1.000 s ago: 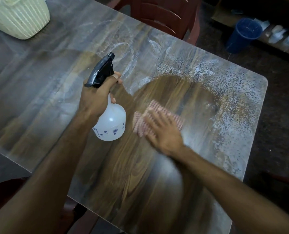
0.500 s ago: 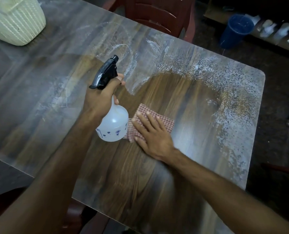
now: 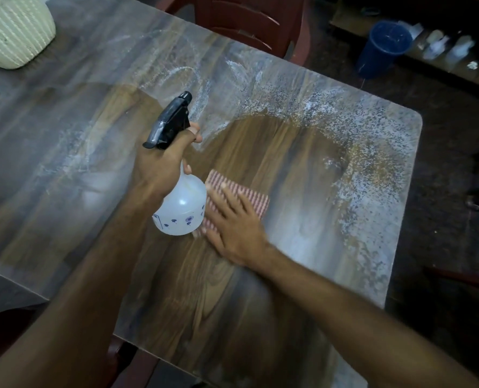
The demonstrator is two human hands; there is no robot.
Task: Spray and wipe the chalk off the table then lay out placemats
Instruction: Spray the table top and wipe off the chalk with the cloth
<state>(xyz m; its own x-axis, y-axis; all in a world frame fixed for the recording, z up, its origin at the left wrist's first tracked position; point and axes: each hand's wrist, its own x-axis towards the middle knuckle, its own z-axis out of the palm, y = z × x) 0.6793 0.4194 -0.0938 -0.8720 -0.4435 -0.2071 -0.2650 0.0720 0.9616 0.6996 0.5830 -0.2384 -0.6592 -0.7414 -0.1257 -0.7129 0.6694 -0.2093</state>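
Observation:
My left hand point(image 3: 160, 166) grips the neck of a translucent spray bottle point(image 3: 181, 210) with a black trigger head, held above the wooden table point(image 3: 64, 152). My right hand point(image 3: 232, 222) presses flat, fingers straight, on a red-and-white checked cloth point(image 3: 253, 196) lying on the tabletop just right of the bottle. A dark, wiped patch of wood surrounds the cloth. White chalk smears and wet speckles point(image 3: 372, 152) ring that patch along the far and right sides. No placemats are in view.
A cream ribbed basket point(image 3: 11, 32) stands at the table's far left corner. A dark red chair point(image 3: 249, 21) sits behind the far edge. A blue bucket point(image 3: 384, 43) stands on the floor at the far right. The table's right edge point(image 3: 400, 219) is close to the cloth.
My right hand has slid the cloth left and toward me, up against the bottle. My left hand holds the bottle much as before.

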